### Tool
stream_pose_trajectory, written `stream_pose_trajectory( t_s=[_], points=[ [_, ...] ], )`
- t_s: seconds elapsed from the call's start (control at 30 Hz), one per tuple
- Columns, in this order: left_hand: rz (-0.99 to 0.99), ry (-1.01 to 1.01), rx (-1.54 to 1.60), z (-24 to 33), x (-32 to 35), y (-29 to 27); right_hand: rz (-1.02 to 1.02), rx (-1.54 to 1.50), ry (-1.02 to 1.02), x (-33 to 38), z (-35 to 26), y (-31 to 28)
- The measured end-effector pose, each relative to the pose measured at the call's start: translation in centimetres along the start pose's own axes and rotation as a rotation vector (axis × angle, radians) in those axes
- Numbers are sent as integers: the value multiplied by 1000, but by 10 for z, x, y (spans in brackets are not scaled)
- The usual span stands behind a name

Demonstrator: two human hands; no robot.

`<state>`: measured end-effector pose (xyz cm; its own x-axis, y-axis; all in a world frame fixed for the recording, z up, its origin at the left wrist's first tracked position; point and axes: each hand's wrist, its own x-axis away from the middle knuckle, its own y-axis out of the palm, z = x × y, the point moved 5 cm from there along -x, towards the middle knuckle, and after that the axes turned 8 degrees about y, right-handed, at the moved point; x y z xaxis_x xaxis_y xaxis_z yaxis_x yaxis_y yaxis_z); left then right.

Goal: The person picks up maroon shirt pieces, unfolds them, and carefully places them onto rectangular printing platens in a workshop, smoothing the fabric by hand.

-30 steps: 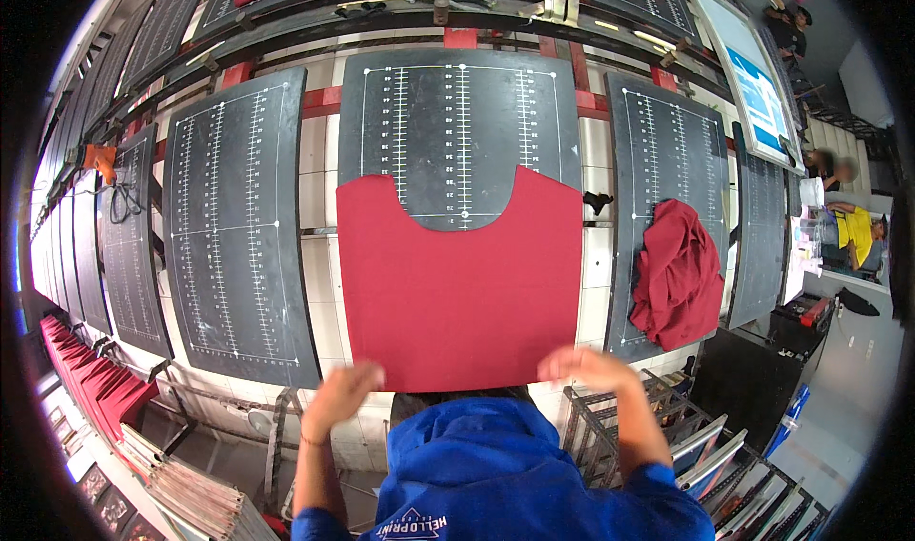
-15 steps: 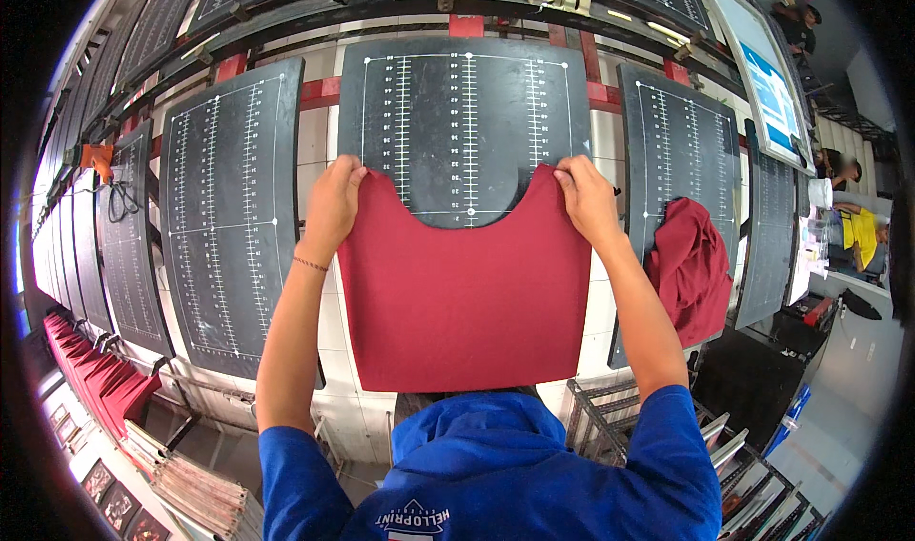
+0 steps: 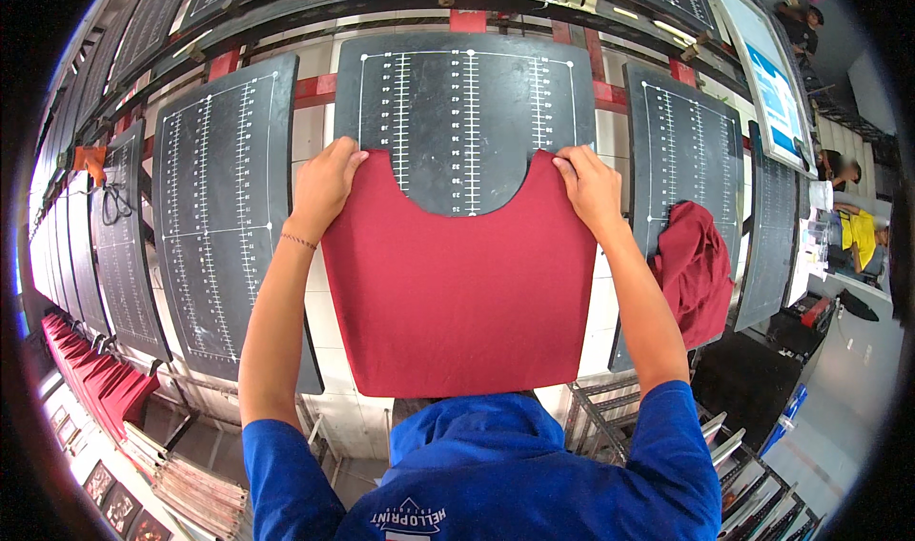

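Observation:
A dark red fabric panel (image 3: 462, 298) with a deep curved neckline lies over the near part of a black board (image 3: 429, 93) marked with white scales. My left hand (image 3: 326, 183) pinches the panel's left shoulder corner between thumb and fingers. At the opposite shoulder corner, my right hand (image 3: 588, 183) grips the cloth the same way. Between the two hands the neck edge dips in a smooth curve, and the board's scales show through the opening. The cloth is spread flat, its bottom edge near my body.
Similar marked boards stand at left (image 3: 219, 217) and right (image 3: 691, 131). A crumpled red cloth (image 3: 693, 274) lies on the right board. Folded red cloths (image 3: 95, 369) hang at lower left. A dark rail (image 3: 381, 7) crosses behind, and a screen (image 3: 767, 83) stands at far right.
Both hands have moved slightly away from my body and a little wider apart. The panel's shoulders have shifted farther up the board with them, and the cloth is spread wider.

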<state>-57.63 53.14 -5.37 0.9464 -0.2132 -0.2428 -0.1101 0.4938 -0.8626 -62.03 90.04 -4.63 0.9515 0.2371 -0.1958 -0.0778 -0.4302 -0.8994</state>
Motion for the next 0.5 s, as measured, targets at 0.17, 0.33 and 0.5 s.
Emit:
stream_pose_trajectory(
  t_s=[0.17,0.33,0.5],
  points=[
    [-23,-22,-56,-3,-1,5,-27,17,34,-2,0,1],
    [17,-69,-153,0,5,-2,6,164,241,-8,15,-8],
    [226,-552,590,-20,134,33,174,34,456,27,42,-50]
  ],
)
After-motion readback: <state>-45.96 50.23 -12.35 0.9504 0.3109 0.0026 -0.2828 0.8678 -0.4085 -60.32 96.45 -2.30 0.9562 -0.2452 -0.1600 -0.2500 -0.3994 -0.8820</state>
